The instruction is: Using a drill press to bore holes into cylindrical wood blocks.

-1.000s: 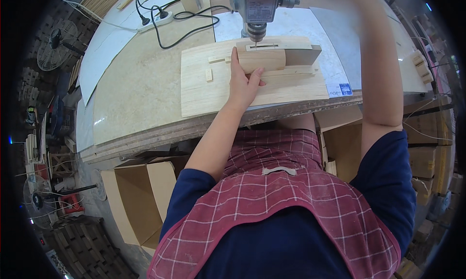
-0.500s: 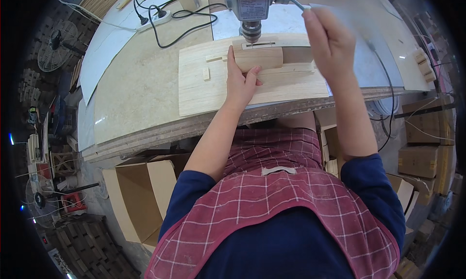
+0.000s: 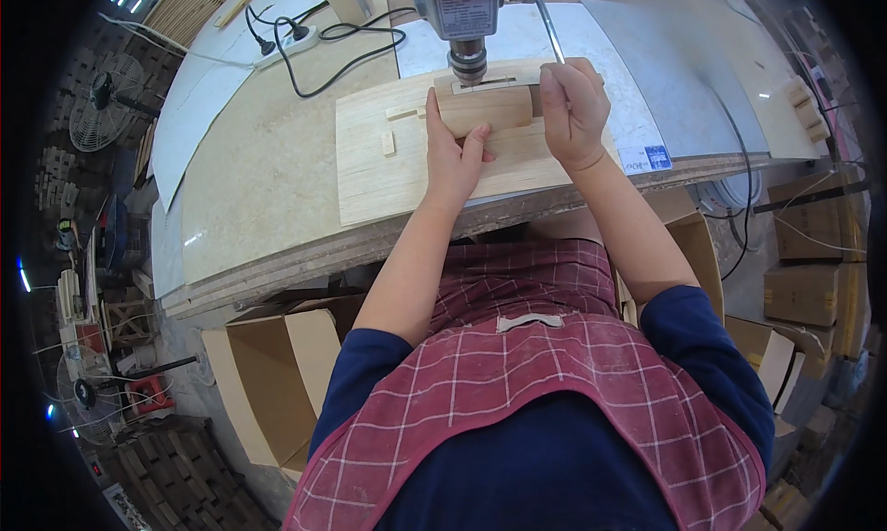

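Wooden block looks light, stiff, best steadied at its left end. Left hand spreads there; right hand grips lever.

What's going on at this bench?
Someone is working at a small drill. The left hand is braced against a wood block on a pale board, thumb at its near edge. The right hand is closed around the end of the drill's lever. The chuck is low over the block's far side, near its left end; whether the bit is in the wood isn't clear.
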The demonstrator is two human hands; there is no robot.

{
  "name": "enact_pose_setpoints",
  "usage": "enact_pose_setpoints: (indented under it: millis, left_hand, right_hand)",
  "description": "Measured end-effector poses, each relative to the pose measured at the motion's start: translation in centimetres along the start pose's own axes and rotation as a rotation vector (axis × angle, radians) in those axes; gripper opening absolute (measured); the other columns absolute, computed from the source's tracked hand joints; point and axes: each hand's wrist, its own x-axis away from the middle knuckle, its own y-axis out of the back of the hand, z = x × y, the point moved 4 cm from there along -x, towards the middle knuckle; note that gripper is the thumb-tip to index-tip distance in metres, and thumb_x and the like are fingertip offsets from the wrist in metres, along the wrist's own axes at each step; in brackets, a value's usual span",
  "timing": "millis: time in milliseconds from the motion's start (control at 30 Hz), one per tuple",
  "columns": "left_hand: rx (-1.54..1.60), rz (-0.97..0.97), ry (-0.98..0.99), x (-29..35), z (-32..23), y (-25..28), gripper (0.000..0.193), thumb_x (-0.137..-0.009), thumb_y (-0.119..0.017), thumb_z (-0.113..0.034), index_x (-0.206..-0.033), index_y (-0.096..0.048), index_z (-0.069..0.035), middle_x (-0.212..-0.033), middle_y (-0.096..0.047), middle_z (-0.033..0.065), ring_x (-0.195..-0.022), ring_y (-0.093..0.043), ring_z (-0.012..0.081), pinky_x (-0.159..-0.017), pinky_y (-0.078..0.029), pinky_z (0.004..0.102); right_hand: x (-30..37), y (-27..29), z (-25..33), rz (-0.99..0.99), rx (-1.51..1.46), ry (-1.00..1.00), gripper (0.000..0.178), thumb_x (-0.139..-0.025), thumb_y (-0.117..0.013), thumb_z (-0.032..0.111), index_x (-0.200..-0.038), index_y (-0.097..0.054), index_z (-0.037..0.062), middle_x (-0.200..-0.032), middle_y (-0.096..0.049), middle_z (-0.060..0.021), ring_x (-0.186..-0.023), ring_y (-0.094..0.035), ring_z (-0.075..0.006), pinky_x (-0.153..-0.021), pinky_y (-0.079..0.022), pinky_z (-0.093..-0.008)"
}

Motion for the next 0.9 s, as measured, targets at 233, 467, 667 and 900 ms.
enact_pose_setpoints:
  millis: [233,467,667,900]
  left_hand:
    - [0.028,-0.016,-0.011,0.0,0.0,0.1,0.077,-0.08,-0.054,-0.002,-0.136,0.0,-0.003,-0.106,-0.047,0.0186,-0.062,-0.055,0.0149,-0.053,-0.049,0.0241]
    - [0.038,-0.004,0.013,0.0,-0.3,-0.2,0.077,-0.079,-0.054,-0.001,-0.135,-0.002,-0.002,-0.108,-0.046,0.0185,-0.065,-0.055,0.0146,-0.05,-0.049,0.0229]
    - [0.003,0.0,0.036,-0.2,-0.6,-0.1,0.081,-0.075,-0.058,0.002,-0.137,-0.005,-0.003,-0.109,-0.049,0.0166,-0.069,-0.056,0.0152,-0.049,-0.049,0.0228]
    - [-0.177,-0.03,0.119,-0.1,-1.7,1.2,0.081,-0.07,-0.063,0.001,-0.137,-0.018,-0.008,-0.117,-0.051,0.0144,-0.08,-0.058,0.0147,-0.054,-0.048,0.0232]
  right_hand:
    - [-4.4,2.0,2.4,0.187,0.185,0.032,0.009,-0.08,-0.057,0.009,-0.075,-0.056,0.0017,-0.064,-0.051,-0.0082,-0.054,-0.049,-0.0177,-0.048,-0.038,-0.026]
    - [-17.1,0.4,2.5,0.225,0.435,0.017,0.031,-0.084,-0.043,0.025,-0.072,-0.053,-0.0009,-0.07,-0.055,-0.0194,-0.069,-0.056,-0.0339,-0.06,-0.041,-0.0398]
    - [-19.4,-2.2,-5.7,0.33,0.171,-0.087,0.033,-0.086,-0.045,0.031,-0.078,-0.058,0.0017,-0.062,-0.055,-0.0118,-0.061,-0.055,-0.0233,-0.057,-0.042,-0.0326]
    - [-7.6,2.3,-9.7,0.633,0.042,-0.362,0.027,-0.081,-0.058,0.027,-0.096,-0.058,0.0048,-0.084,-0.058,-0.0034,-0.078,-0.051,-0.0129,-0.073,-0.041,-0.029]
